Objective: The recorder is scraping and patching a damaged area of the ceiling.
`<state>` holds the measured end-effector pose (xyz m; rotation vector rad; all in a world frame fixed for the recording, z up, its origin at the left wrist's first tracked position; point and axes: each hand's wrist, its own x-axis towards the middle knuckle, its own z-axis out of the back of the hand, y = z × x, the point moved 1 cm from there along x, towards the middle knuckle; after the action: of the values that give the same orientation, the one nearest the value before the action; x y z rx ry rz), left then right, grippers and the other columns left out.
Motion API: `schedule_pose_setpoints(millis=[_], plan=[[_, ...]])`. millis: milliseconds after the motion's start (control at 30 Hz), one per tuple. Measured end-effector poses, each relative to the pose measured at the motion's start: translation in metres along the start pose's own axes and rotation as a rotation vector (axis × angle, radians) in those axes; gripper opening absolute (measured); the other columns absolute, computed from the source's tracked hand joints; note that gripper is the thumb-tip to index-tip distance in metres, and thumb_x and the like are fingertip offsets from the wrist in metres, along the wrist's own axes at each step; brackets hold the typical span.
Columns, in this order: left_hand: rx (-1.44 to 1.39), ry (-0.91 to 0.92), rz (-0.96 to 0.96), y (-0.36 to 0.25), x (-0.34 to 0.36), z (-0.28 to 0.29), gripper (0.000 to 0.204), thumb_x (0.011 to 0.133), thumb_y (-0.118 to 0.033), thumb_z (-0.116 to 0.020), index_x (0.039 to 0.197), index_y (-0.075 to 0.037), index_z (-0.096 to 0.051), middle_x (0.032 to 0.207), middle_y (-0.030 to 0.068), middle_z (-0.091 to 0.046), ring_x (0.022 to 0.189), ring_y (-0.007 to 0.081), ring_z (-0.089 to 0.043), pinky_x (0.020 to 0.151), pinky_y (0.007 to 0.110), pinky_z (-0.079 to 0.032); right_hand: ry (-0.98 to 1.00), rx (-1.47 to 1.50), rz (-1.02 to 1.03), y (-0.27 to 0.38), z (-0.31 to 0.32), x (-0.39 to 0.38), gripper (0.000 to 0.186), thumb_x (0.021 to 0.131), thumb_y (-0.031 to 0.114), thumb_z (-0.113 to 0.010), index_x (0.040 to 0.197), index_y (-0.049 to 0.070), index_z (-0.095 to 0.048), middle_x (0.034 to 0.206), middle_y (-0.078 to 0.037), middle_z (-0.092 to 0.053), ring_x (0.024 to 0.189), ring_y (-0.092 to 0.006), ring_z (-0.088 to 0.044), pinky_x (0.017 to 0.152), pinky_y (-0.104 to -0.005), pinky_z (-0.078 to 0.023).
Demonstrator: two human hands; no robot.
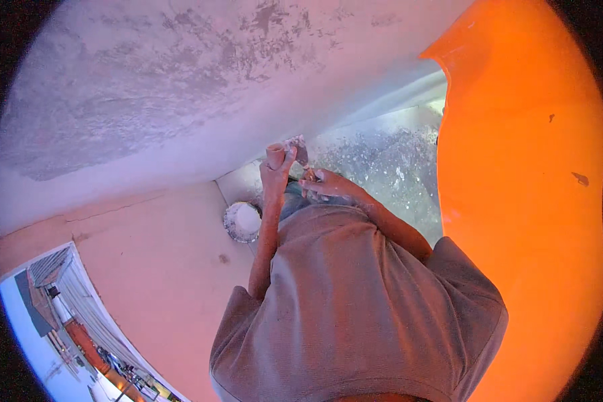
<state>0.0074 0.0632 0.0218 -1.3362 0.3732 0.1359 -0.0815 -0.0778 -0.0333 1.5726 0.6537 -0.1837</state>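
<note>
Ahead of my body, my left hand (pixel 275 179) is closed around a small reddish-brown, cup-shaped thing (pixel 275 156); its exact kind is not clear. A putty knife (pixel 297 151) with a pale-smeared, wide blade stands between my hands, its blade up beside the cup-shaped thing. My right hand (pixel 331 185) has its fingers curled at the knife's handle, and whitish smears show on them. To the left of my left forearm is a round bucket (pixel 229 225) with a smeared rim and white material inside.
A pale wall (pixel 134 114) with grey patches rises ahead and to the left. A pinkish wall (pixel 161 261) with a window opening (pixel 80 321) lies at the left. A large orange surface (pixel 522 194) fills the right side. White-spattered floor (pixel 388 164) shows beyond my hands.
</note>
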Motion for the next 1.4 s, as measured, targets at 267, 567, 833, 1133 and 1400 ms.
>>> schedule_pose_setpoints(millis=[267,567,833,1133,1400], plan=[[-0.022,-0.005,0.049,0.016,0.003,-0.003,0.03,0.084,-0.034,-0.081,0.089,-0.006,-0.071,0.079,-0.0052,-0.062,0.07,0.0066,-0.053,0.063,0.025,-0.042,0.093,0.092,0.072,0.015,0.0,-0.01,0.039,0.103,0.046,-0.05,0.095,0.009,-0.059,0.081,0.001,-0.062,0.063,-0.0084,-0.053,0.053,-0.0245,-0.044],[-0.124,-0.096,0.112,0.011,0.008,-0.008,0.031,0.083,-0.035,-0.083,0.088,-0.008,-0.068,0.079,-0.0061,-0.057,0.07,0.0073,-0.049,0.062,0.027,-0.039,0.173,0.209,0.149,0.038,0.013,-0.03,0.038,0.106,0.047,-0.04,0.103,0.011,-0.054,0.091,-0.003,-0.064,0.087,-0.0121,-0.061,0.067,-0.0281,-0.05],[-0.059,-0.058,-0.17,0.008,0.014,-0.004,0.029,0.083,-0.029,-0.082,0.089,-0.005,-0.068,0.081,-0.0036,-0.061,0.075,0.0074,-0.053,0.066,0.026,-0.044,0.147,0.267,0.302,0.022,0.004,0.003,0.036,0.106,0.042,-0.045,0.102,0.008,-0.055,0.087,-0.002,-0.063,0.083,-0.0117,-0.061,0.072,-0.0271,-0.049],[-0.163,-0.161,-0.364,-0.032,0.051,0.029,0.024,0.087,-0.024,-0.079,0.086,-0.002,-0.068,0.081,-0.0032,-0.062,0.073,0.0058,-0.052,0.064,0.025,-0.044,-0.039,0.408,0.245,0.079,-0.026,0.049,0.031,0.106,0.04,-0.044,0.097,0.011,-0.05,0.073,0.004,-0.047,0.063,-0.0079,-0.05,0.059,-0.0252,-0.045],[-0.172,-0.21,-0.511,-0.104,0.074,0.055,0.026,0.087,-0.022,-0.078,0.079,0.0,-0.066,0.074,-0.0006,-0.064,0.069,0.0063,-0.053,0.062,0.027,-0.045,-0.168,0.612,0.463,0.142,-0.057,0.092,0.034,0.106,0.043,-0.044,0.099,0.011,-0.053,0.07,0.005,-0.045,0.052,-0.0061,-0.042,0.044,-0.0245,-0.036]])
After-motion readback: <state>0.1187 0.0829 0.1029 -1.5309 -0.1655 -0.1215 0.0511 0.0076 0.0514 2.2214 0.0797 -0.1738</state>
